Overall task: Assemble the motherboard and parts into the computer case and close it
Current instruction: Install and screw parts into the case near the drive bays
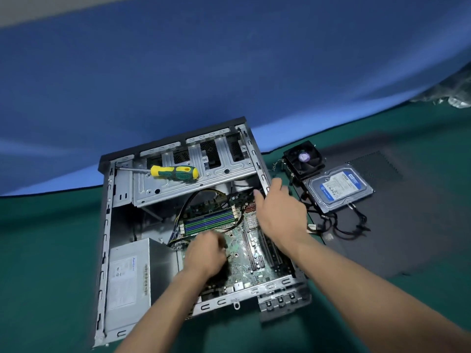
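Head view: an open computer case (pixel 107 225) lies on its side in the centre and lower left of the frame, on a green table surface (pixel 51 238), with a blue backdrop (pixel 229 72) filling the upper half. The motherboard (pixel 244 253) sits inside the case, right of centre, its blue and green memory slots (pixel 209 221) running across its upper part. At the case's lower left is the grey power supply (pixel 127 273); its white label carries print too small to read.

The left hand (pixel 205 256) rests on the middle of the motherboard with its fingers curled down; whether they pinch anything cannot be told. The right hand (pixel 279 208) reaches over the board's upper right corner by the case wall, fingers loosely extended and slightly apart, gripping nothing visible.

A yellow-and-green screwdriver (pixel 174 172) lies on the metal drive cage (pixel 193 171) at the top of the case.

Right of the case, on a dark side panel (pixel 407 225), sit a cooler fan (pixel 304 159) with a purple hub sticker and, just below it, a hard drive (pixel 339 189) with a blue-and-white label, its writing illegible. Black cables (pixel 341 226) trail beneath the drive.
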The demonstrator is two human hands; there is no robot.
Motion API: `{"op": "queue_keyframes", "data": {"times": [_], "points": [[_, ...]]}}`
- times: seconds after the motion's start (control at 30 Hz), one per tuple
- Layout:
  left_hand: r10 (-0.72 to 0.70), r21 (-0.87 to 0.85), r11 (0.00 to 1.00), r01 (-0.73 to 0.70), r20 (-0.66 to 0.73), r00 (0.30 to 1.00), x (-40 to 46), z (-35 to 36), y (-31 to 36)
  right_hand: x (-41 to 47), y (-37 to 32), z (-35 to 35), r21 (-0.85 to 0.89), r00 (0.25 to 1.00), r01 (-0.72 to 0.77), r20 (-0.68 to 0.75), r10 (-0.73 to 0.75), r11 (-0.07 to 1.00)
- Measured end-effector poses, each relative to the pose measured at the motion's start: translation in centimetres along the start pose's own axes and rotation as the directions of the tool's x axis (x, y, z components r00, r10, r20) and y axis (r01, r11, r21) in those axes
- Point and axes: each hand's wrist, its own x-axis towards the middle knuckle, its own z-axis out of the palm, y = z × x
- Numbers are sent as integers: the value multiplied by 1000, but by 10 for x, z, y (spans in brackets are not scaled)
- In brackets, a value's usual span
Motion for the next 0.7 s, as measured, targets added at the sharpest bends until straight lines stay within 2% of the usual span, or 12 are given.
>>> {"op": "queue_keyframes", "data": {"times": [0.1, 0.33, 0.53, 0.7], "points": [[-46, 88, 995, 42, 38, 998, -1, -1, -8, -11, 4, 1, -37, 1000, -4, 16, 4, 999], [-4, 257, 966, -18, 84, 996, 0, 7, -5, -9, 4, -1, 8, 999, -9, 36, 9, 1000], [22, 191, 981, -43, 110, 994, 5, 11, -6, -7, 5, -1, 39, 999, -17, 48, 15, 999], [-60, -32, 997, 64, 114, 992, 7, 7, -6, -5, 5, 1, 52, 998, -10, 59, 7, 999]]}}
